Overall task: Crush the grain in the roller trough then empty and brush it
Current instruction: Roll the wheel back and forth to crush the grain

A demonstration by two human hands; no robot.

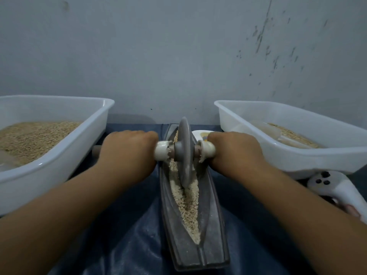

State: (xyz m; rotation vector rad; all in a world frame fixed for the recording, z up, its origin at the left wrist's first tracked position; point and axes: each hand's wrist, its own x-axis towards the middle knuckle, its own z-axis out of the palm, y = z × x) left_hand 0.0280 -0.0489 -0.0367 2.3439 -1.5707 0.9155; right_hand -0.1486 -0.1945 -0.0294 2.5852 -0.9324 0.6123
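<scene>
Both arms reached forward, the left hand (127,149) and right hand (234,149) each gripping the axle of the wheel (184,153). The wheel stood upright in the trough (210,225) on crushed grain (186,199). Two white tubs (278,114) beside it held grain.

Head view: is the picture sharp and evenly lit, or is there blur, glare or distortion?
Head view: dim, bluish light; soft all over, the hands and wheel slightly blurred; wide-angle bending shows on the tub rims; faint sheen on the blue sheet; no strong glare.
</scene>
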